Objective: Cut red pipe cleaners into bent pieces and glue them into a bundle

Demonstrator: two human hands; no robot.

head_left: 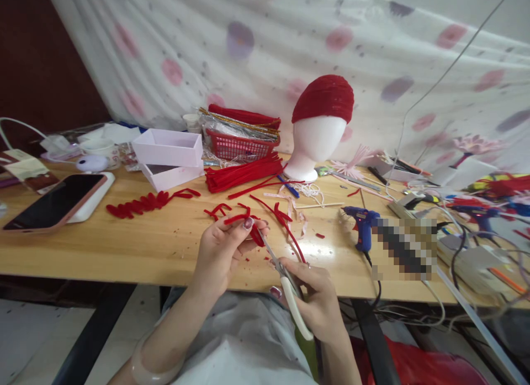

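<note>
My left hand (226, 247) is closed on a red pipe cleaner (257, 237) bent into a small loop, pinched between thumb and fingers above the table's front part. My right hand (317, 291) grips scissors with white handles (295, 307). Their blades (269, 251) point up and left and reach the red loop; whether they touch it I cannot tell. A long red pipe cleaner (285, 227) runs behind the blades toward my right hand. Short bent red pieces (217, 209) lie just beyond my left hand. Tiny red scraps dot the wood nearby.
A row of red fuzzy petals (138, 204) and a phone (56, 200) lie left. Behind are white boxes (168, 148), a red pipe cleaner bundle (244, 174), a red basket (242, 146) and a foam head (317, 139) with a red covering. A blue glue gun (362, 225) lies right, with cables.
</note>
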